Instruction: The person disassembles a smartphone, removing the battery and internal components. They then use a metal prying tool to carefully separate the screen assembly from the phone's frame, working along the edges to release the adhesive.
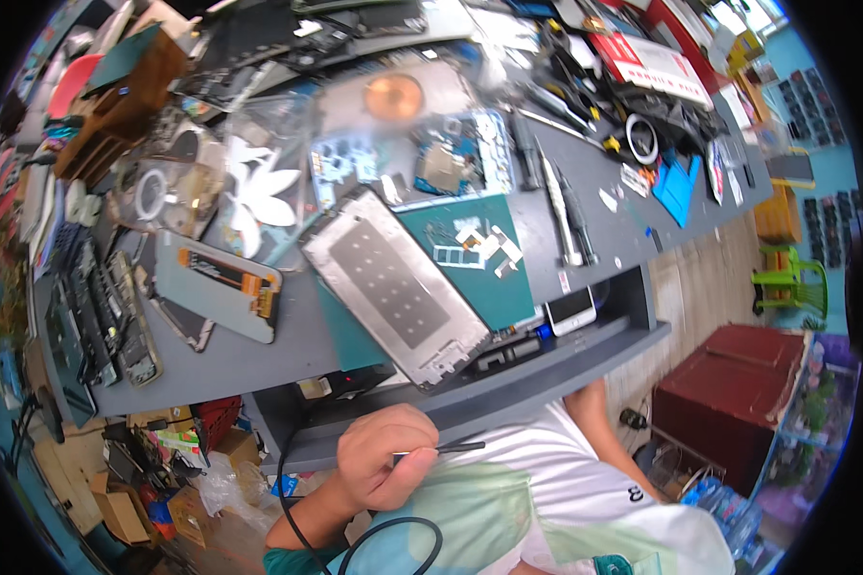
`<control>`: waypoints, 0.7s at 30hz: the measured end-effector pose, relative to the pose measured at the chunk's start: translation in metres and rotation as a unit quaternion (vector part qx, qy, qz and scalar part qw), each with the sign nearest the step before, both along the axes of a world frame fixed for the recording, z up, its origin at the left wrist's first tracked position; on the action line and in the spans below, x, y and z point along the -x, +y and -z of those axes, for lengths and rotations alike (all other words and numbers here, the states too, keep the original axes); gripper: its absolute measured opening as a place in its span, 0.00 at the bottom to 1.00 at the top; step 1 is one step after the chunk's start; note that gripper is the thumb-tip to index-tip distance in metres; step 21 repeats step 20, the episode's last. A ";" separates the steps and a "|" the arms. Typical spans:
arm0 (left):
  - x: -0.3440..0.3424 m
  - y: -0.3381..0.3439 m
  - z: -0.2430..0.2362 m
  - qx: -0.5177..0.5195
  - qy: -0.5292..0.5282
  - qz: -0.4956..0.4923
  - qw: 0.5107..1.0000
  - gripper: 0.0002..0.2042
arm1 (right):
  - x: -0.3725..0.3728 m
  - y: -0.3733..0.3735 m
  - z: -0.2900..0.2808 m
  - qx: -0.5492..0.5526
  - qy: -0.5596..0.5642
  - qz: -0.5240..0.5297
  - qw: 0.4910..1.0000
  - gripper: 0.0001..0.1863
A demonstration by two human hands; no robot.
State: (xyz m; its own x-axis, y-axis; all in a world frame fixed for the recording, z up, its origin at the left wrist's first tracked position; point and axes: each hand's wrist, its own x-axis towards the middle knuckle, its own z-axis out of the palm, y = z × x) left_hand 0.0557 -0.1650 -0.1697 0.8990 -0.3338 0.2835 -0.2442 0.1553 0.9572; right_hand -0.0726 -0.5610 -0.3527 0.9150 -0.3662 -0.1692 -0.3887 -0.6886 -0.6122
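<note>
My left hand (388, 455) is closed in front of the open drawer, above my lap. Between its thumb and fingers is a thin dark rod (462, 447), pointing right; its exact kind does not show. A black cable (438, 546) loops below that hand; whether it joins the rod is unclear. Beyond the hand, a silver phone frame (393, 287) with a grey centre panel lies tilted, its near end over the drawer. Under it spreads a green mat (503, 292) with small metal parts (489, 247). My right hand is outside the picture.
Left on the desk lies a phone screen (219, 286) with an exposed ribbon, near stacked phone frames. Behind the mat is an opened phone (441, 163) with a blue circuit board. Screwdrivers (558, 206) lie to the right. The drawer (594, 350) holds a white phone (571, 310).
</note>
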 end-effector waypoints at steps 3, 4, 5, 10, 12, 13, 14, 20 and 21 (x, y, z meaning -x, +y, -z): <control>-0.001 -0.002 0.000 -0.018 -0.016 -0.011 1.000 0.07 | -0.017 0.008 0.000 0.083 -0.036 -0.014 0.996 0.10; -0.002 -0.003 0.000 -0.016 -0.014 -0.011 1.000 0.07 | -0.019 0.012 -0.002 0.079 -0.043 0.004 0.996 0.09; -0.003 -0.004 0.000 -0.015 -0.013 -0.012 1.000 0.08 | -0.016 0.014 -0.001 0.081 -0.052 0.006 0.995 0.09; 0.007 -0.005 0.004 0.034 0.022 -0.040 0.998 0.03 | 0.001 0.028 0.006 0.028 -0.088 0.022 0.995 0.10; 0.009 -0.005 0.003 0.032 0.027 -0.045 0.998 0.05 | -0.003 0.036 -0.003 0.019 -0.070 0.025 0.997 0.12; 0.009 -0.008 0.005 0.030 0.021 -0.056 0.998 0.07 | -0.004 0.037 -0.003 0.018 -0.081 0.022 0.996 0.12; 0.009 -0.009 0.005 0.032 0.018 -0.057 0.998 0.07 | -0.007 0.037 -0.005 0.019 -0.096 0.016 0.995 0.13; 0.012 -0.010 0.007 0.001 0.011 -0.046 0.999 0.13 | -0.005 0.035 -0.011 0.019 -0.118 -0.043 0.992 0.23; 0.012 -0.010 0.007 0.001 0.011 -0.046 0.999 0.13 | -0.005 0.035 -0.011 0.019 -0.118 -0.043 0.992 0.23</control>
